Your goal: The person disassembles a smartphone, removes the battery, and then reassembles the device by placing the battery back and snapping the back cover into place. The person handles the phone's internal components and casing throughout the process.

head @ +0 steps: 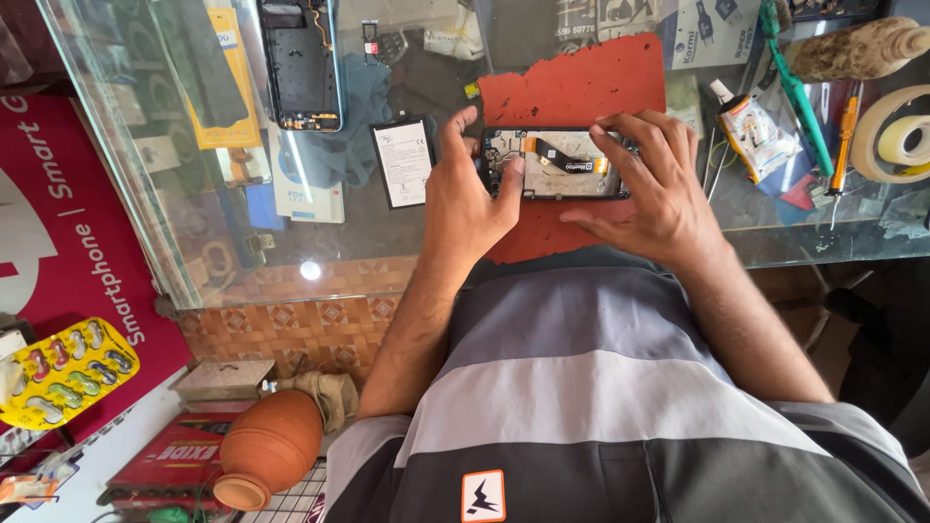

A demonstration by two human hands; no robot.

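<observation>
An opened smartphone (pixel 562 165), back cover off with its circuit board and an orange flex cable showing, lies on a red mat (pixel 581 87) on a glass counter. My left hand (pixel 470 199) grips its left end, thumb pressed on the inner frame. My right hand (pixel 647 179) covers its right end, fingers spread over the top edge. A flat black battery with a white label (pixel 404 162) lies just left of my left hand.
A phone back frame (pixel 302 63) lies at the far left of the glass counter (pixel 194 194). On the right sit a glue tube (pixel 751 131), a green toothbrush (pixel 799 92), an orange screwdriver (pixel 845 131) and tape rolls (pixel 896 136). A clay pot (pixel 266 447) stands on the floor.
</observation>
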